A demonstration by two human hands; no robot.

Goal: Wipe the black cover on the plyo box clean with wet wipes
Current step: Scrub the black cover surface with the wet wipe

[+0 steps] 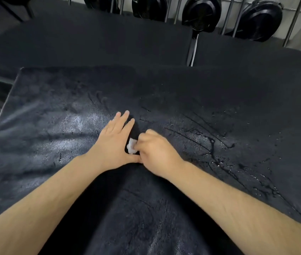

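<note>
One small crumpled white wet wipe (131, 145) sits in the gap between the two hands, pinched in the curled fingers of the right hand (157, 151) and pressed onto the one wide black leather-like cover (54, 126) that tops the plyo box. The left hand (113, 142) lies flat just beside it, fingers straight and spread, palm down on the cover, its thumb touching the right hand. The cover runs out from under both hands in every direction and appears to stretch further side to side than front to back, so its long axis seems to lie across the person's body. To the right of the right hand the surface carries wet streaks and droplets (201, 137); to the left of the left hand it shows only a dull sheen, so that side probably needs the next strokes, and the wipe-holding hand must cross over to reach it. Well beyond the fingertips, four round black objects (201, 13) hang along a metal rack.
</note>
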